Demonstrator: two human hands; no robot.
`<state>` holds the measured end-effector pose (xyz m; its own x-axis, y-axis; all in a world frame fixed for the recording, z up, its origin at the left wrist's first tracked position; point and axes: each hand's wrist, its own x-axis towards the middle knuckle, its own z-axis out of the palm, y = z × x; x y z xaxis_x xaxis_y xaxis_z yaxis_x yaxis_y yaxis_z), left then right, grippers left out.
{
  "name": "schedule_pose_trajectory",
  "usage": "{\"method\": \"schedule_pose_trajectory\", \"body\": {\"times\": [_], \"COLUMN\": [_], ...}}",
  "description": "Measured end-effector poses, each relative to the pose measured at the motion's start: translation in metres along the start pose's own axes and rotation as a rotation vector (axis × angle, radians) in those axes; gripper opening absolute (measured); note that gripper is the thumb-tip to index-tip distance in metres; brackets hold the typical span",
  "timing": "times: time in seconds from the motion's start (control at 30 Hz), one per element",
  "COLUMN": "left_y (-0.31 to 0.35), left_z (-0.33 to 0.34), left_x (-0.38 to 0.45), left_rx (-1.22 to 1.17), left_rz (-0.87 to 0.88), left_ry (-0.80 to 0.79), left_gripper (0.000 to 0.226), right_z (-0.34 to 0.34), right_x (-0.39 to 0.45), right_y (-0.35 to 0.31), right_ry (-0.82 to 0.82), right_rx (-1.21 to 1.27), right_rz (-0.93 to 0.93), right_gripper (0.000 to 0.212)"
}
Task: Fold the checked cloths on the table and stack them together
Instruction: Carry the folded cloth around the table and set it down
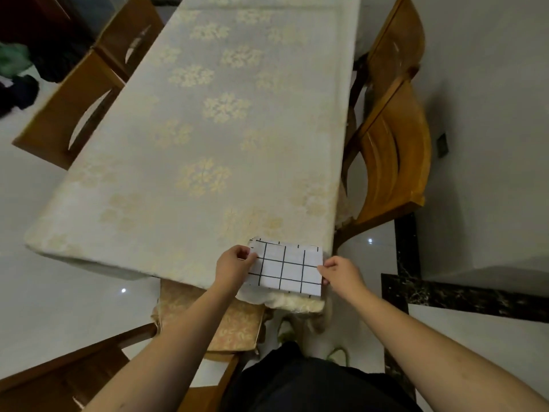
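A folded white cloth with black checks (286,267) lies at the near right corner of the table (190,138). More checked edges peek out along its far side, so it seems to rest on other folded cloth. My left hand (234,264) pinches the cloth's left edge. At the right edge, my right hand (341,273) grips the near right corner. Both hands hold the cloth flat, just above or on the table corner; I cannot tell which.
The table wears a pale floral cover. Wooden chairs stand at the left (74,108), at the right (392,138) and near me with a patterned cushion (234,325). Dark clothes (17,90) lie on the floor at far left.
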<state>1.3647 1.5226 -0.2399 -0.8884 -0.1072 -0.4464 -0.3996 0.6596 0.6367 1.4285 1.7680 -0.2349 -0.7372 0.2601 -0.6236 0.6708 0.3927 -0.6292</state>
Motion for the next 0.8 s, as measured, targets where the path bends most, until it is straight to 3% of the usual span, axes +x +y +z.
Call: {"method": "schedule_pose_trajectory", "body": {"times": [0.17, 0.37, 0.47, 0.57, 0.8], "left_y": [-0.001, 0.017, 0.018, 0.01, -0.026], "left_z": [0.001, -0.017, -0.009, 0.014, 0.05], "left_x": [0.0, -0.012, -0.018, -0.023, -0.02], "left_rx": [-0.013, -0.194, -0.036, 0.212, 0.514], "left_rz": [0.029, 0.161, 0.342, 0.574, 0.69], "left_ry": [0.024, 0.286, 0.211, 0.148, -0.011], "left_gripper": [0.019, 0.02, 0.025, 0.03, 0.048], "right_z": [-0.001, 0.013, 0.026, 0.044, 0.075], "right_x": [0.0, -0.011, -0.016, -0.016, -0.002], "right_y": [-0.002, -0.01, -0.017, -0.027, -0.008], "right_ry": [0.072, 0.278, 0.319, 0.238, 0.069], "right_rx": [-0.084, -0.104, -0.176, -0.376, -0.82], "right_rz": [-0.018, -0.111, -0.375, -0.581, -0.464], "right_gripper": [0.014, 0.024, 0.011, 0.029, 0.058]}}
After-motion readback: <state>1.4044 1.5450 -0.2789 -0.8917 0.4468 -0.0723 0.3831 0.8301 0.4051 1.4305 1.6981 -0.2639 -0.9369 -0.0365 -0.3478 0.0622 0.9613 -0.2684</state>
